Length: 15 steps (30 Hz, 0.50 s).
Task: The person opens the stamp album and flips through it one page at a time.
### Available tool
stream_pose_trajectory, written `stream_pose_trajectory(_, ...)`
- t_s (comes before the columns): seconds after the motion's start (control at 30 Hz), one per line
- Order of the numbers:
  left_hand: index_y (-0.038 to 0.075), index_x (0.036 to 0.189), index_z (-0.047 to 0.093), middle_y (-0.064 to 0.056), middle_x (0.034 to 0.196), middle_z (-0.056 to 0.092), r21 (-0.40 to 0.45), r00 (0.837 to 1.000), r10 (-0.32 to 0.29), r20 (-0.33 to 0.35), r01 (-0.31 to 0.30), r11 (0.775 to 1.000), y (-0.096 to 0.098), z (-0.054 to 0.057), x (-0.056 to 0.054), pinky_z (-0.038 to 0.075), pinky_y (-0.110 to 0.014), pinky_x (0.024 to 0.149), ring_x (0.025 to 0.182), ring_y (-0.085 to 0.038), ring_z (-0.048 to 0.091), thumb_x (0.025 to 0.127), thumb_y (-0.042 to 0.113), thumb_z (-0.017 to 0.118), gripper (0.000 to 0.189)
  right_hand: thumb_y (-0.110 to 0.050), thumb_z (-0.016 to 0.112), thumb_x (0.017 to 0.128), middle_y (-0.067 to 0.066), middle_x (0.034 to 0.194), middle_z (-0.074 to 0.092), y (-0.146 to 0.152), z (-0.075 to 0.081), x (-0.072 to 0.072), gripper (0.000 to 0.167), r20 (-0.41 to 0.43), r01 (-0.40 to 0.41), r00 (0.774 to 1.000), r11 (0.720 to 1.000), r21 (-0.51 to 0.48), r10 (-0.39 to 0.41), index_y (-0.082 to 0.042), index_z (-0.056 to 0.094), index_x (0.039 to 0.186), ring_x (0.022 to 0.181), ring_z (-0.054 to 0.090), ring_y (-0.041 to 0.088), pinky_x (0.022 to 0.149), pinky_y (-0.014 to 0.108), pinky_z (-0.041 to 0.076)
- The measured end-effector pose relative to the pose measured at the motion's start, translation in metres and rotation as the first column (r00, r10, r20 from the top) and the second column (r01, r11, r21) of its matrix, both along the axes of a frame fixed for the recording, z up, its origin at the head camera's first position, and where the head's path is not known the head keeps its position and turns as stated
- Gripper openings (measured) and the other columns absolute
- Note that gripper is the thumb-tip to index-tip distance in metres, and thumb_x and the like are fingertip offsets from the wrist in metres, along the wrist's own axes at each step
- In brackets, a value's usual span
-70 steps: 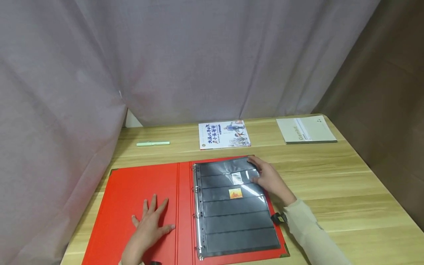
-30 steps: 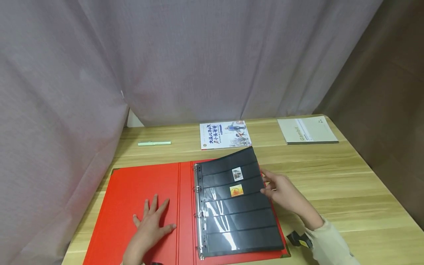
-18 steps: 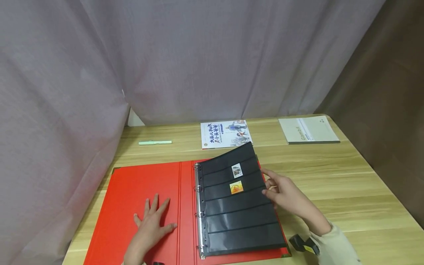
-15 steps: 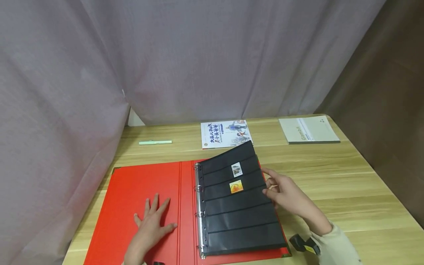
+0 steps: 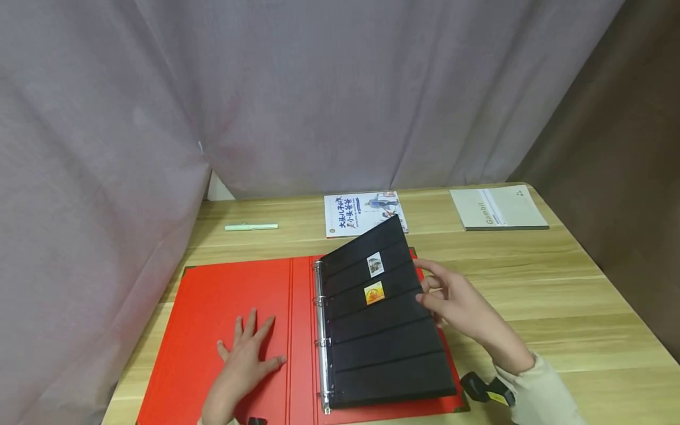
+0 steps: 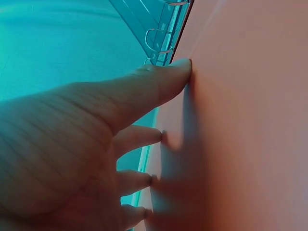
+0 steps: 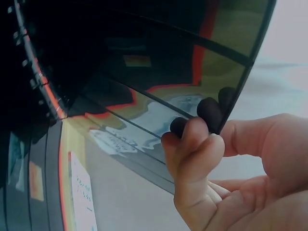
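A red ring binder (image 5: 223,295) lies open on the table, with black pocket pages held on its metal rings (image 5: 321,342). The top stamp page (image 5: 390,330) tilts up along its right side. My right hand (image 5: 467,307) pinches that side edge, thumb on the front and fingers behind; the right wrist view shows the fingers (image 7: 192,159) bent against the glossy page. In the page's pockets are a greyish stamp (image 5: 375,264) and, below it, a yellow-orange stamp (image 5: 374,293). My left hand (image 5: 241,366) rests spread on the inside of the left cover, fingertips touching it.
Behind the binder lie a pale green pen (image 5: 251,226), a white illustrated booklet (image 5: 356,215) partly covered by the raised page corner, and a beige notebook (image 5: 499,208). Grey curtains (image 5: 308,100) hang along the table's back and sides.
My right hand has moved from the page's top right corner down to its side edge and lifted the page, which now leans up and leftward. My left hand stays in place.
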<state>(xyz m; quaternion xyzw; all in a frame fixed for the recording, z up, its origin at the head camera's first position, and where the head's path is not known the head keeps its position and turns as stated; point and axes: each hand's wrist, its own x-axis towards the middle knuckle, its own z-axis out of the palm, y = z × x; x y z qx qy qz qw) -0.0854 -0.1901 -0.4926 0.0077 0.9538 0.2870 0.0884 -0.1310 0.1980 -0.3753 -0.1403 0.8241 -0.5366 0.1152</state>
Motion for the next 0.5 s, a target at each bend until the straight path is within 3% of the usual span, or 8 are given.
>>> stream_pose_trajectory(0.23, 0.008, 0.151, 0.048, -0.03, 0.162, 0.018, 0.001, 1.0, 0.001, 0.007, -0.001, 1.0, 0.0, 0.0, 0.0, -0.005, -0.087, 0.097, 0.146, -0.057, 0.003, 0.081, 0.031, 0.085, 0.083, 0.006, 0.059, 0.093, 0.007, 0.072, 0.05, -0.009, 0.01, 0.0, 0.061, -0.027, 0.002, 1.0, 0.999, -0.035, -0.002, 0.003, 0.038, 0.15, 0.048, 0.053, 0.02, 0.045, 0.032, 0.048)
stream_pose_trajectory(0.5, 0.006, 0.15, 0.048, -0.031, 0.162, 0.018, 0.013, 1.0, 0.006, 0.015, -0.006, 1.0, 0.0, 0.001, 0.0, -0.004, -0.087, 0.096, 0.146, -0.057, 0.002, 0.08, 0.031, 0.085, 0.083, 0.005, 0.059, 0.092, 0.012, 0.085, 0.054, -0.021, 0.022, 0.002, 0.06, -0.027, 0.016, 0.999, 0.995, -0.103, -0.019, 0.003, 0.04, 0.149, 0.053, 0.053, 0.019, 0.05, 0.034, 0.052)
